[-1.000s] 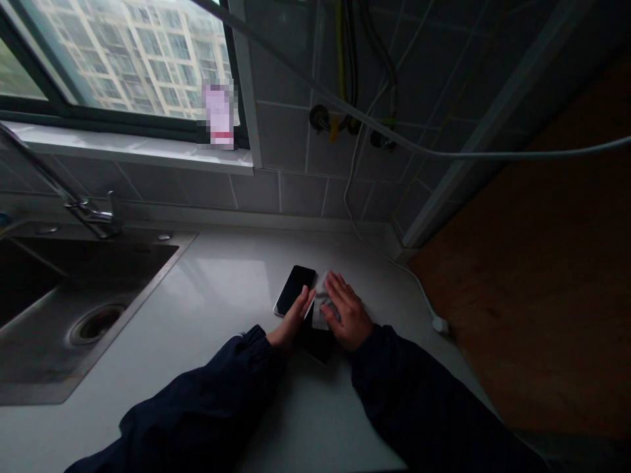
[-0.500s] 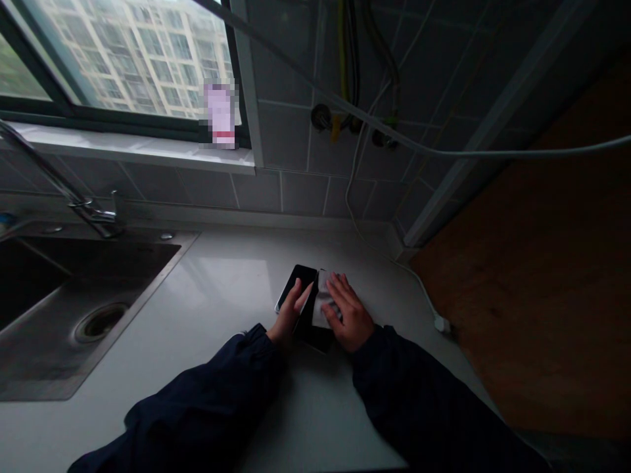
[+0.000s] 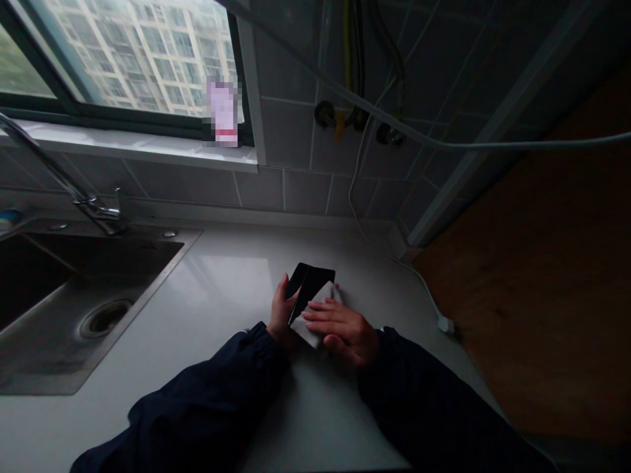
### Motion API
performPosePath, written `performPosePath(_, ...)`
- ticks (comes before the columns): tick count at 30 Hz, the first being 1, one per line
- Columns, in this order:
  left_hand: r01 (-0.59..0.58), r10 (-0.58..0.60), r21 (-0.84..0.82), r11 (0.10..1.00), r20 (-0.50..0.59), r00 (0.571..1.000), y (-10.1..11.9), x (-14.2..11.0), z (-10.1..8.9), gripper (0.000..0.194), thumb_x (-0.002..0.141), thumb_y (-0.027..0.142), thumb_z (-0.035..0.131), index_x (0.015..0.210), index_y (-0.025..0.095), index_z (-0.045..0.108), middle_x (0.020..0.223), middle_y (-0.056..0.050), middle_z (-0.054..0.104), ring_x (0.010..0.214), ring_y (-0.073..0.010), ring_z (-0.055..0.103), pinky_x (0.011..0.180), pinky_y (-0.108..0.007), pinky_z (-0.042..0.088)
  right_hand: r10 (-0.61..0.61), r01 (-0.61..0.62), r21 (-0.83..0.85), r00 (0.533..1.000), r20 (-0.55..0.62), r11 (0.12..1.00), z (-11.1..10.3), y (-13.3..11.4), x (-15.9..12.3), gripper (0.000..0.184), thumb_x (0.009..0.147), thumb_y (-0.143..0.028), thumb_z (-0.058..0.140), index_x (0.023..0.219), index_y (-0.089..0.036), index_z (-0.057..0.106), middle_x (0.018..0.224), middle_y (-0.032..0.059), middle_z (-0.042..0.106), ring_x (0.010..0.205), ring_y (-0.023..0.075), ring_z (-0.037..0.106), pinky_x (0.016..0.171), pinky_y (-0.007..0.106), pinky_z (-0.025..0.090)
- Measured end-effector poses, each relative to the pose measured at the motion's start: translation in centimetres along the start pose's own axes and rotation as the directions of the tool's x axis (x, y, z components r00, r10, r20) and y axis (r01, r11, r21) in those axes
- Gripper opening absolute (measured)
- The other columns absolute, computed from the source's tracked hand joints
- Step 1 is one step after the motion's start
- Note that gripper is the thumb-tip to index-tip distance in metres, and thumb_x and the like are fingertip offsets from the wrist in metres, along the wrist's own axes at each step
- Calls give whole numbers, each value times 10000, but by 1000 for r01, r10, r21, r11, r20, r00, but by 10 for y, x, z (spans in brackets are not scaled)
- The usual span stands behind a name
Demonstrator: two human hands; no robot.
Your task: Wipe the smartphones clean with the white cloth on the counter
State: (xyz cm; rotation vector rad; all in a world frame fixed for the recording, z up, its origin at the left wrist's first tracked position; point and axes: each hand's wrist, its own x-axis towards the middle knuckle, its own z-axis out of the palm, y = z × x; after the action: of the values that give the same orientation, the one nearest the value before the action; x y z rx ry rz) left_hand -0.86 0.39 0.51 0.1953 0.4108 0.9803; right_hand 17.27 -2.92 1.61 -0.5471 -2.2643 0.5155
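1. Smartphone (image 3: 313,286), black, sits between the left hand (image 3: 282,310) and the right hand (image 3: 344,333), above the white counter (image 3: 231,289); its long axis runs away from the person, leaning slightly right.
2. Left hand: curled and partly closed, fingers upright against the phone's left edge, holding it.
3. Right hand: nearly flat, closed over a white cloth (image 3: 315,322) and pressing it onto the phone's near half, so this hand covers more of it.
4. Steel sink (image 3: 101,318) lies well left of both hands.
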Motion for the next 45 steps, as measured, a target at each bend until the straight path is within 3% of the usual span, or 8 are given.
performPosePath(5,48,-48,-42,998,-4,999,0,1,1,811,960,708,341,1392,71,595,898,-147,763,868,-316,742,891,-408,561,-23,23,1,994,-108,1000,-1,-4,4,413,1051,-389,415,1221,-194,737,1202,111,774,1217,251,692,1040,486,552)
performPosePath(8,50,-50,-30,998,-12,999,-2,0,2,822,968,699,341,1407,44,571,921,-162,761,871,-306,744,897,-408,556,-15,3,-106,994,-109,994,0,1,4,360,1037,-351,487,1204,-167,747,1218,129,765,1241,271,677,1043,484,563)
performPosePath(14,62,-59,75,995,-43,997,-8,-8,14,701,1022,606,329,1488,117,516,1180,-157,743,1115,-311,706,1057,-420,471,180,-201,-264,978,-105,943,1,20,-1,571,1087,-486,330,1399,-117,633,1462,168,600,1481,338,427,1161,575,449)
performPosePath(19,92,-101,205,974,36,994,-15,-7,2,672,1026,592,367,1516,153,505,1311,-131,708,1281,-299,624,1151,-390,379,212,-215,-310,976,-46,926,3,24,-3,721,1050,-620,313,1545,-115,454,1624,167,387,1558,365,243,1213,645,321)
performPosePath(24,139,-138,142,980,-14,990,-12,1,-11,852,967,732,314,1456,78,555,1217,-202,733,1201,-354,670,1114,-457,423,174,-149,-258,982,76,954,8,19,-5,752,1034,-649,337,1571,-129,408,1647,156,351,1570,344,222,1233,616,289)
performPosePath(33,104,-101,76,992,-47,994,-6,-7,9,937,932,796,230,1335,49,628,999,-210,757,956,-313,748,937,-416,544,107,-114,35,981,165,993,6,2,0,654,1000,-642,473,1453,-183,583,1530,142,540,1531,326,336,1231,598,282)
performPosePath(38,99,-98,44,994,-10,995,-8,-1,-1,914,942,778,246,1389,65,603,1082,-208,753,1017,-320,735,996,-424,515,173,-176,45,983,63,983,9,9,0,640,1021,-632,429,1464,-193,574,1535,137,531,1517,326,367,1219,612,312)
performPosePath(45,149,-153,60,987,62,986,-11,4,-9,835,974,728,275,1496,122,514,1281,-183,706,1253,-332,643,1135,-438,409,365,-379,-114,923,-124,919,4,29,-4,730,1049,-630,311,1539,-111,466,1633,189,357,1563,335,241,1250,602,264)
